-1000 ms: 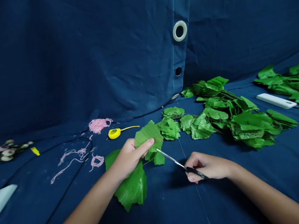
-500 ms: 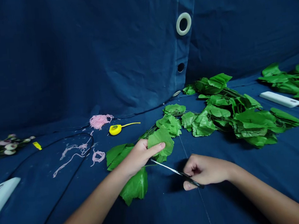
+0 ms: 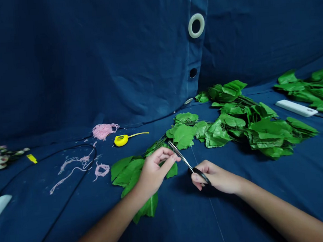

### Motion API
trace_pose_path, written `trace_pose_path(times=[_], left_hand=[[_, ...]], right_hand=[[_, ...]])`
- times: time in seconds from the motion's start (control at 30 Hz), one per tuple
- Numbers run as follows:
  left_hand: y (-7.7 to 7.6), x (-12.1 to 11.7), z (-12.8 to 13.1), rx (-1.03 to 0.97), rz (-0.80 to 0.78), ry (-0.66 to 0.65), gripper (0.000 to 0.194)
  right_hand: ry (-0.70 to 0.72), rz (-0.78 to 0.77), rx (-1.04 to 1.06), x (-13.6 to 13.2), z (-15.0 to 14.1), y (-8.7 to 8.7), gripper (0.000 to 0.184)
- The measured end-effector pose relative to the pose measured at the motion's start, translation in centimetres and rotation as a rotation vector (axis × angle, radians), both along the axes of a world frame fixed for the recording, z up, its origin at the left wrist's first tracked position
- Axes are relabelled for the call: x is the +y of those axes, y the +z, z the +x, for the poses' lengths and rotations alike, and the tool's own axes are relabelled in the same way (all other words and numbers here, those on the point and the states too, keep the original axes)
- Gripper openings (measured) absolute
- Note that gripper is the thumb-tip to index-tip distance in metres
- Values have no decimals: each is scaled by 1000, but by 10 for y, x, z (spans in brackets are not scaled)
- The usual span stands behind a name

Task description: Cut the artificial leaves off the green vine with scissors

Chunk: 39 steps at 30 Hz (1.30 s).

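Note:
My right hand (image 3: 213,176) grips a pair of scissors (image 3: 183,158) by its black handles. The silver blades point up and left, their tips close above the fingers of my left hand (image 3: 156,169). That hand is closed in a pinch, thumb towards the fingertips; what sits between them is too small to make out. Under and around it lie green artificial leaves (image 3: 127,171) on thin stems, partly hidden by the hand and forearm. Just beyond the scissor tips rests a broad leaf (image 3: 183,135), apart from both hands.
A large heap of leaf strands (image 3: 273,133) spreads to the right, beside a white device (image 3: 296,108). Leftward lie a yellow tape measure (image 3: 121,140), pink yarn (image 3: 104,131), loose yarn pieces (image 3: 102,170), a black cable (image 3: 70,199) and artificial flowers (image 3: 0,158). Blue cloth (image 3: 91,67) hangs behind.
The leaf that my left hand held is out of its grasp. My right hand has moved up and left, swinging the scissors steeper and bringing their tips above my left fingers.

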<state>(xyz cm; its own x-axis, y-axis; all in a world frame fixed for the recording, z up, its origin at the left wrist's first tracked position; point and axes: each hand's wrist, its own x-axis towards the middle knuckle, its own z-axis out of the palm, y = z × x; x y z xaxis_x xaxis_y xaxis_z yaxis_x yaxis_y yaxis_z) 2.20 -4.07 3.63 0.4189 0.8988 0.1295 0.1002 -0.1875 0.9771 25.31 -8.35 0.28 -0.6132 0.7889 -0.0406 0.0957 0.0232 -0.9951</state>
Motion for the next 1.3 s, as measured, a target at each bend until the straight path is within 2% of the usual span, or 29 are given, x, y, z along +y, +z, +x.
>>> trace_pose_path(times=[0.3, 0.5, 0.97, 1.3], left_hand=[[-5, -1, -1, 156, -14, 73, 28], [-4, -1, -3, 243, 60, 41, 30], [-11, -2, 0, 172, 40, -7, 27], [-12, -1, 2, 129, -38, -1, 26]], right_hand=[[-64, -40, -70, -6, -14, -3, 64], [-66, -49, -130, -7, -13, 0, 62], [-52, -7, -132, -9, -11, 8, 72], [-66, -26, -123, -8, -11, -2, 69]])
